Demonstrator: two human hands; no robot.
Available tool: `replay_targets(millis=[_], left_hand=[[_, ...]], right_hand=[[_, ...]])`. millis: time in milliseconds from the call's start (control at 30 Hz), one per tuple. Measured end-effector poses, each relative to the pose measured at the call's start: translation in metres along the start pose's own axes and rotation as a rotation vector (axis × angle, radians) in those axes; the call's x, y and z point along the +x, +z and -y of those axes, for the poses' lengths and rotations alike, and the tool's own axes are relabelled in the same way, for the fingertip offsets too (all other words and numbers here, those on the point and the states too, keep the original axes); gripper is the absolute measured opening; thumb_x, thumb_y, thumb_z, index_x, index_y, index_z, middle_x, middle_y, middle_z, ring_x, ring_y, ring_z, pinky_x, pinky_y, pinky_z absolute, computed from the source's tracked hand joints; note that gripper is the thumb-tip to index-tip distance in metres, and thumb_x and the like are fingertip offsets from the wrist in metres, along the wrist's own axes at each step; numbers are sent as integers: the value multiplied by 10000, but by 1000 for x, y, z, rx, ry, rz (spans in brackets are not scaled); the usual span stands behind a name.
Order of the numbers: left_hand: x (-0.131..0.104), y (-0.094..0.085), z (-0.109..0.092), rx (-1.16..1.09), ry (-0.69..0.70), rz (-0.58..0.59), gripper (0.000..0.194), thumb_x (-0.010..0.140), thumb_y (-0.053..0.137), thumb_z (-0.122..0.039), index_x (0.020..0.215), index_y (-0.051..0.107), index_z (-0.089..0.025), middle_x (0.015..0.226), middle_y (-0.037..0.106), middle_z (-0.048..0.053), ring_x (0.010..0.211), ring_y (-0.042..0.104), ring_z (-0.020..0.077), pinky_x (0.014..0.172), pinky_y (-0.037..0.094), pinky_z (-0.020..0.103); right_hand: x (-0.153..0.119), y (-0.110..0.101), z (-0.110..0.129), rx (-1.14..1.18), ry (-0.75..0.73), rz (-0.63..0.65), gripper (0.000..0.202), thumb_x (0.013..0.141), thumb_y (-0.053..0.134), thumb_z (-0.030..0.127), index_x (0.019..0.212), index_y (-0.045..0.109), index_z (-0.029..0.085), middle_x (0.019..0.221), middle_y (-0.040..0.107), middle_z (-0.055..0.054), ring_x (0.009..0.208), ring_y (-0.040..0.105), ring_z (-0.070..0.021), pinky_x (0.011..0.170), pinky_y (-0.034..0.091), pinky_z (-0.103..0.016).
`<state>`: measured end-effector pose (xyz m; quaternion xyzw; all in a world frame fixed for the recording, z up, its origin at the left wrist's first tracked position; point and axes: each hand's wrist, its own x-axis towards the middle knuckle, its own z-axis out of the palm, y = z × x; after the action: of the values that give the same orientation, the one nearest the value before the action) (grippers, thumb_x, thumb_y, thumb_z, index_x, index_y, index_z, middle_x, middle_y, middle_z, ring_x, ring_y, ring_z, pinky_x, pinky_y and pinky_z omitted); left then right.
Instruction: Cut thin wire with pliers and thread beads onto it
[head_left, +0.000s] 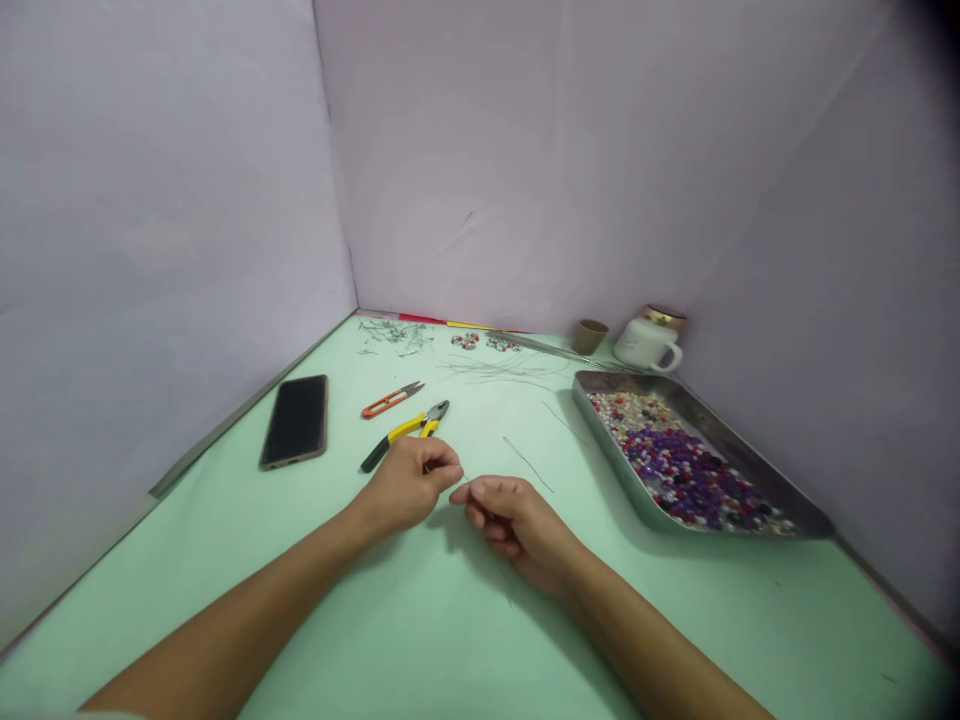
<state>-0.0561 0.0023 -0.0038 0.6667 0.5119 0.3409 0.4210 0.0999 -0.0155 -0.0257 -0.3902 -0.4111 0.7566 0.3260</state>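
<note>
My left hand (412, 482) is closed in a pinch at the middle of the green table, its fingertips nearly touching those of my right hand (521, 525). Between the two sets of fingertips shows a short bit of thin wire (465, 480). My right hand is also pinched, thumb against forefinger, with the other fingers curled. Just behind my left hand lie pliers (406, 428) with yellow and black handles. A single loose wire (529, 464) rests on the table beyond my right hand.
Orange snips (391, 399) and a phone (296, 420) lie to the left. A metal tray (615, 455) of beads is at the right. Behind stand a brown cup (589, 337) and a white mug (645, 343), near wire pieces (394, 335) and beaded rings (465, 341).
</note>
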Motion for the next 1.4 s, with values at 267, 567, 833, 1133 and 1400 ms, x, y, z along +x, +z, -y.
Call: replay_targets(millis=[267,567,833,1133,1400], left_hand=[[-7,-1,-6,36,95,82,133,657,474,-168,542,537,-150,557,522,-13,534,414,92,518,326,202],[-5,-3,-6,20,104,58,148,687,490,-230,576,543,-148,543,462,-27,522,388,84,495,311,196],[-2,-9,-6,-38,193,-5,95,677,528,-180,676,614,-139,636,558,10,591,470,107,539,356,211],[-7,-3,-7,79,363,64,135,708,501,-100,687,625,-150,675,587,17,631,519,112,614,401,221],[-8,-3,-7,94,367,112,166,686,490,-37,639,607,-145,643,575,-4,616,516,90,602,401,203]], right_hand=[[-2,-5,1,122,86,86,228,685,601,336,729,622,113,460,144,101,410,77,-39,370,35,-191],[0,-6,1,218,124,31,163,637,634,274,663,613,115,415,139,113,395,65,-31,352,34,-176],[5,-10,5,366,218,-4,124,619,633,227,631,614,105,403,142,110,384,64,-24,322,35,-144],[3,-10,5,355,251,96,112,645,598,204,634,612,94,413,145,104,386,78,-27,325,60,-136],[4,-14,3,339,270,233,154,667,574,196,721,620,60,471,194,85,407,121,-24,331,75,-122]])
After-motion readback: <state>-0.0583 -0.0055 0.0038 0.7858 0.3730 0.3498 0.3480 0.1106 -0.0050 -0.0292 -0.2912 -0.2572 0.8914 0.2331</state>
